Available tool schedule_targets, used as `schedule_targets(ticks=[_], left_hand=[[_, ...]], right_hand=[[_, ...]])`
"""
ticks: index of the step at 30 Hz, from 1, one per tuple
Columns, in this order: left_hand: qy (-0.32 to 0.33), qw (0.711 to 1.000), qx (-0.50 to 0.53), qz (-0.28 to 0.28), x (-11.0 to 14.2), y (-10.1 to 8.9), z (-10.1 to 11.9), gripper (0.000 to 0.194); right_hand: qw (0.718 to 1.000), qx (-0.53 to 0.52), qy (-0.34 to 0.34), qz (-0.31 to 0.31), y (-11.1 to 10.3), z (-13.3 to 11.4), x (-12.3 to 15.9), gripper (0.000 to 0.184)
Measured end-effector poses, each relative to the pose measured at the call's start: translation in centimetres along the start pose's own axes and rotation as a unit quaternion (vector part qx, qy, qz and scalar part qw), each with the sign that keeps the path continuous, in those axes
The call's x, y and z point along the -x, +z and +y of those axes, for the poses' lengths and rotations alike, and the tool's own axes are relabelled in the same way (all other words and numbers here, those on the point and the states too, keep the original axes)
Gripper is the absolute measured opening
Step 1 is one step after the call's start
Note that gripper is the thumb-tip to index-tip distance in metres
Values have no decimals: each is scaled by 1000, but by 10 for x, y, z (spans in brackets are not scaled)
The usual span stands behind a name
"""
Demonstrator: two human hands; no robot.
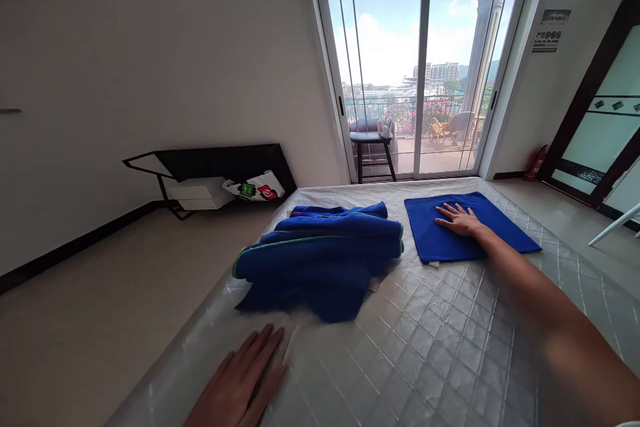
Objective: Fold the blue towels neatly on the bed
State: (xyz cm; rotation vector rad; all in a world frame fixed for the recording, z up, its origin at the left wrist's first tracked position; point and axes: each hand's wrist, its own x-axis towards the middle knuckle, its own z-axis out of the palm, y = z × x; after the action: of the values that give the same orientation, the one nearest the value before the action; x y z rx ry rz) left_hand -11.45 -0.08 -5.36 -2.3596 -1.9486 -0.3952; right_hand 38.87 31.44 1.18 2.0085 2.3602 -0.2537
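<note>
A flat blue cloth [425, 227], roughly rectangular with a small white tag at its near edge, lies on the plastic-covered mattress [400, 347]. On top of this cloth my right hand [459, 220] rests palm down, fingers spread. To the left sits a loose pile of blue cloths [325, 247] with green edging, folded over one another. My left hand [245, 373] is nearer to me, just short of the pile, over the mattress. Its fingers are stretched out and hold nothing.
Beyond the mattress, a dark stool [371, 138] stands before the sliding glass door [385, 47]. A black rack [225, 163] with a white box [200, 193] and a printed bag [257, 187] is by the left wall. At right are a fire extinguisher [536, 163] and a white chair leg [615, 223].
</note>
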Motion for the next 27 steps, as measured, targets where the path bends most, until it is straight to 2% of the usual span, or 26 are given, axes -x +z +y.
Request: schedule_targets(ticks=[4,7,9,11,13,14,16,18,20,21,23,25,27], left_hand=[[1,1000,-1,16,1,1,4,51],[-7,999,-7,35,-1,5,8,51],[-19,999,-14,38,-3,7,13,53],[-33,999,-17,31,-5,8,20,54],[-44,999,-14,19,-8,6,27,56],[-49,999,-12,13,-10,4,31,56],[-61,998,-8,1,-14,-1,39,58],[-71,997,-3,-19,-18,-9,45,59],[-76,996,-1,-38,-21,-16,50,59],[-77,996,-1,-45,-22,-19,52,59],[-76,996,-3,-52,-24,-23,55,58],[-74,996,-4,-50,-26,-26,58,57],[-73,996,-3,-41,-26,-28,60,55]], right_hand=[[999,36,9,12,-2,-2,-4,72],[992,110,10,56,-13,-17,1,61],[981,140,-12,132,-22,-38,13,49],[963,123,-47,234,-26,-71,34,40],[942,80,-114,306,-21,-112,65,37],[933,60,-165,313,-15,-133,82,36],[919,38,-272,282,2,-176,116,31],[922,28,-308,231,18,-212,141,42],[939,29,-284,192,27,-237,154,59],[949,32,-260,178,28,-246,156,61],[964,36,-213,157,22,-258,153,51],[971,18,-187,146,7,-265,147,39],[971,-68,-167,154,-16,-272,142,30]])
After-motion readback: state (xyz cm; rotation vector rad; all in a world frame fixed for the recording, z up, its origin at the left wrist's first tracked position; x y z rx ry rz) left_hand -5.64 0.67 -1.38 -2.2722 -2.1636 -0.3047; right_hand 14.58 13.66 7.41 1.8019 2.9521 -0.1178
